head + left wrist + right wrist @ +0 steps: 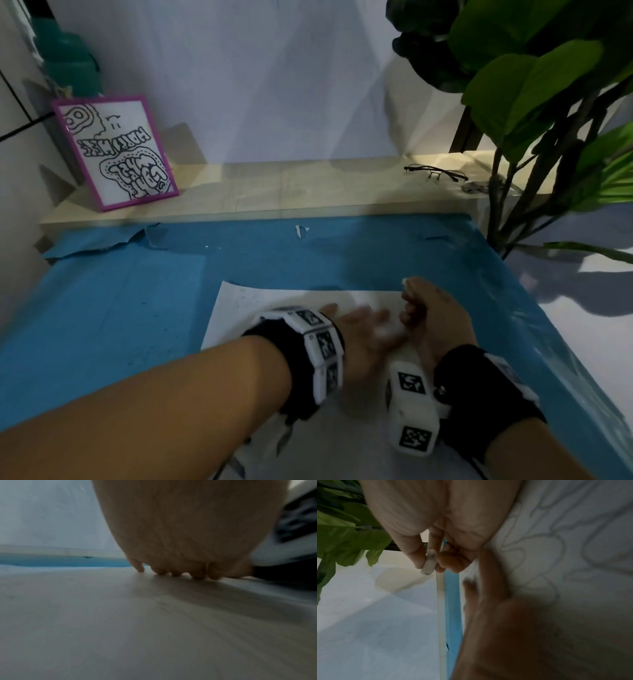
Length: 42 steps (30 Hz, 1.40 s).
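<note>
A white paper sheet with faint pencil outlines lies on the blue mat. My left hand rests flat on the sheet with straight fingers, blurred by motion; its fingertips touch the paper. Just to its right, my right hand is curled and pinches a small white eraser between thumb and fingers. The right wrist view shows the eraser with a smudged end in that hand, held off the paper near its edge, and the left hand close beside it.
A pale wooden ledge runs behind the mat. On it lean a purple-framed drawing at the left and lie black glasses at the right. A big leafy plant crowds the right side. The mat's far left edge is torn.
</note>
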### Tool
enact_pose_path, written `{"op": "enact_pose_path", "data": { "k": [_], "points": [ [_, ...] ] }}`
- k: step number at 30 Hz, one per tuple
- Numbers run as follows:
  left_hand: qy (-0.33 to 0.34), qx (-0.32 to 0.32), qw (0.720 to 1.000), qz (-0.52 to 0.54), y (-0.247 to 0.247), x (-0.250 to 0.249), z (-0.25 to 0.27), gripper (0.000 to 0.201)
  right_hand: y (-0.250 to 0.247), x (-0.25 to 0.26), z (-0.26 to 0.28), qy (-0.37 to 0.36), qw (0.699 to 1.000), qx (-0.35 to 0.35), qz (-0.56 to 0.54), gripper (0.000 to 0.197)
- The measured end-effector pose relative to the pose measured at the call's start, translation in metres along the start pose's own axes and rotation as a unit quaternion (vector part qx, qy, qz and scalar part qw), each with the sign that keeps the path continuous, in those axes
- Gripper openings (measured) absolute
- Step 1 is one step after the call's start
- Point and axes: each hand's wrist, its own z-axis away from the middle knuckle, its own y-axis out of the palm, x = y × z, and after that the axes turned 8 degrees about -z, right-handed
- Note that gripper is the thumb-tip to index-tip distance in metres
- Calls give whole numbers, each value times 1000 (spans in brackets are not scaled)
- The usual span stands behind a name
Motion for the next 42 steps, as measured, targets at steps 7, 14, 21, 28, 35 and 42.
{"op": "enact_pose_path", "data": {
  "k": [7,14,21,28,35,42],
  "points": [
    [-71,-39,996,-32,-16,6,0,61,2,-1,3,-14,998,-4,62,5],
    [-297,48,953,32,-5,42,5,77,1,-5,1,-36,992,10,120,5],
    [-104,99,986,88,-18,21,43,88,7,-7,3,-84,938,71,330,14],
    [-102,79,988,82,-8,29,43,116,34,0,16,-88,819,172,540,9],
    [-110,68,988,86,-8,25,45,121,49,16,18,-72,747,217,624,13],
    [-110,75,988,83,-12,24,46,120,47,19,19,-54,728,244,639,10]
  ]
}}
